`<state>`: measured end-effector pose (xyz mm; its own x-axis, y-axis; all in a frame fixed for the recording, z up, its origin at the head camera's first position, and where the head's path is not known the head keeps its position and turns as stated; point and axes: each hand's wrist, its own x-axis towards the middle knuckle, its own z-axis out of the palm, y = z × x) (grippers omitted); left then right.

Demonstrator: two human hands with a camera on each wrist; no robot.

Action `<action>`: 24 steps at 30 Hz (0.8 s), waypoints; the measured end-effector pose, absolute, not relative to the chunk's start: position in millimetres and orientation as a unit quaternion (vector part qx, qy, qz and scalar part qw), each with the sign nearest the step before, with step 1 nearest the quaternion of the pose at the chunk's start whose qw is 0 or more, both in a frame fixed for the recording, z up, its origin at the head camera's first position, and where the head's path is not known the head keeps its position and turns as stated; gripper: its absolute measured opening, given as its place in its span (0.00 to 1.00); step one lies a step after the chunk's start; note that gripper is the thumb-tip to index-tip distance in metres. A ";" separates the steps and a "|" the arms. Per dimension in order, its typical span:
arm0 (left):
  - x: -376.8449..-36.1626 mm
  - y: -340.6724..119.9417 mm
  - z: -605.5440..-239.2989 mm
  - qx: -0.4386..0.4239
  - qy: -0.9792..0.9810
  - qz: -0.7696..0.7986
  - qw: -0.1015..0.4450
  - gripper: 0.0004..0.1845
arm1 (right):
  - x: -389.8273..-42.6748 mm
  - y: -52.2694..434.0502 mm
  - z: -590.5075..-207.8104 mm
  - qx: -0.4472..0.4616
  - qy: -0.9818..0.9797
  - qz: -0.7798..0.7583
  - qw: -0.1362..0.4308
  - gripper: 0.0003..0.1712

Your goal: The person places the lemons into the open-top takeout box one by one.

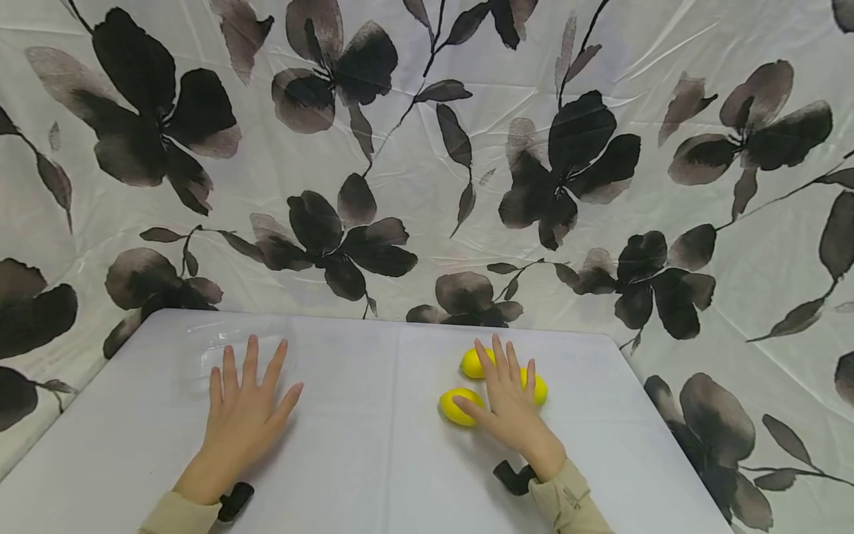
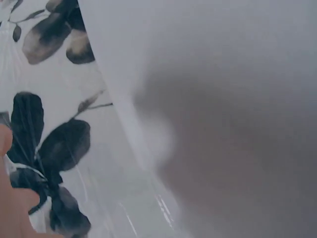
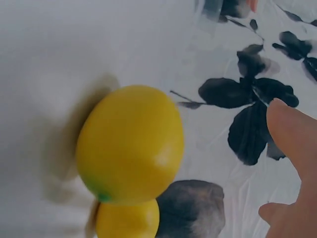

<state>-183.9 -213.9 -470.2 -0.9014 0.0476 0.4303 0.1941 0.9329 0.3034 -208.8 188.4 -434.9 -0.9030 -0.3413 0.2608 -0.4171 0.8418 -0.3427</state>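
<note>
My left hand (image 1: 245,421) is held with fingers spread at the left of the white table, overlapping the near edge of a clear plastic container (image 1: 216,345) in the head view. On the right, my right hand (image 1: 512,406) spreads its fingers over three yellow lemons. One lemon (image 1: 457,407) lies by the thumb, another (image 1: 472,363) behind the fingers, and a third (image 1: 541,389) is partly hidden by the hand. In the right wrist view a lemon (image 3: 131,144) looms large, with part of a second (image 3: 128,220) below it and the fingers (image 3: 292,134) at the right. Neither hand grips anything.
A white cloth covers the table (image 1: 347,445), whose far edge meets a hanging sheet (image 1: 440,170) printed with dark flowers. Both wrists carry a black strap-on device, the left one (image 1: 236,502) and the right one (image 1: 514,478), below beige sleeves.
</note>
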 end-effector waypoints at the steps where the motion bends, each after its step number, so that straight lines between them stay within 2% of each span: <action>1: -183.9 -216.6 -469.9 -0.056 -0.958 -0.174 0.221 0.39 | -209.9 186.1 -434.3 0.200 -0.954 0.204 0.095 0.54; 9: -181.9 -237.4 -469.8 -0.011 -0.941 -0.221 0.255 0.39 | -214.7 164.8 -428.0 0.224 -0.932 0.267 0.101 0.49; 24: -188.7 -271.2 -473.1 0.108 -0.899 -0.366 0.214 0.43 | -230.5 122.2 -431.2 0.273 -0.867 0.408 0.087 0.44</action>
